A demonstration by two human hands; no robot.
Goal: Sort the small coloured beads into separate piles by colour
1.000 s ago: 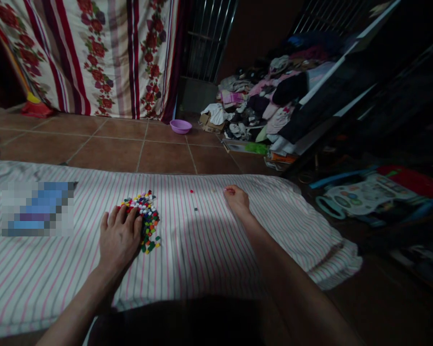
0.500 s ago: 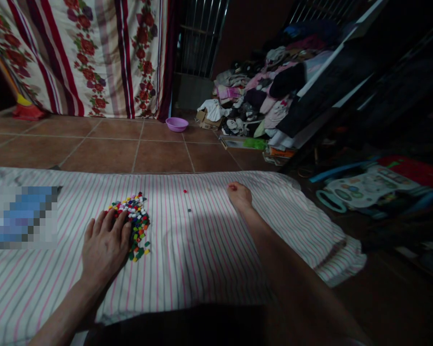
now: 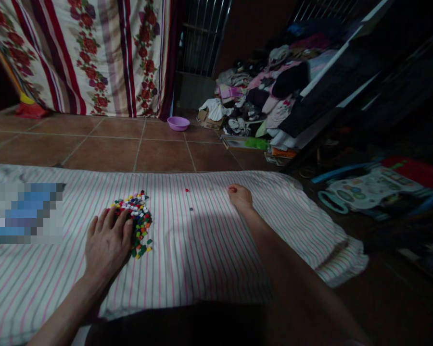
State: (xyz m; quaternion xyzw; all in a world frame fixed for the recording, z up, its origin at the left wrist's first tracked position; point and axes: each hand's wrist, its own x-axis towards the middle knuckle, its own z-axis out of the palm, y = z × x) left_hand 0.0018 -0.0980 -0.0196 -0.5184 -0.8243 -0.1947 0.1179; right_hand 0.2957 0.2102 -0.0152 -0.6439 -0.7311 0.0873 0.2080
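A pile of small multicoloured pieces [image 3: 141, 222], block-like and too small to name surely, lies on a striped cloth [image 3: 209, 259]. My left hand [image 3: 108, 240] rests palm down over the pile's left side, fingers stretched out and hiding some pieces. Farther right, my right hand [image 3: 240, 196] is closed near the cloth's far side, thumb and fingers pressed together; whatever it may hold is hidden. Between the hands lie a single red piece [image 3: 186, 190], a dark grey piece [image 3: 191, 209] and a pale piece [image 3: 211, 188], apart from each other.
A blurred-out bluish rectangle [image 3: 32, 211] lies at the cloth's left. Beyond, on the tiled floor [image 3: 108, 144], stand a purple basin [image 3: 178, 124] and a heap of clothes [image 3: 267, 91]. A floral curtain [image 3: 108, 57] hangs behind. A colourful plastic toy [image 3: 371, 187] is at the right.
The view has shifted slightly, moving the scene a little to the right. Both hands keep nearly the same place and pose relative to the cloth and the pieces.
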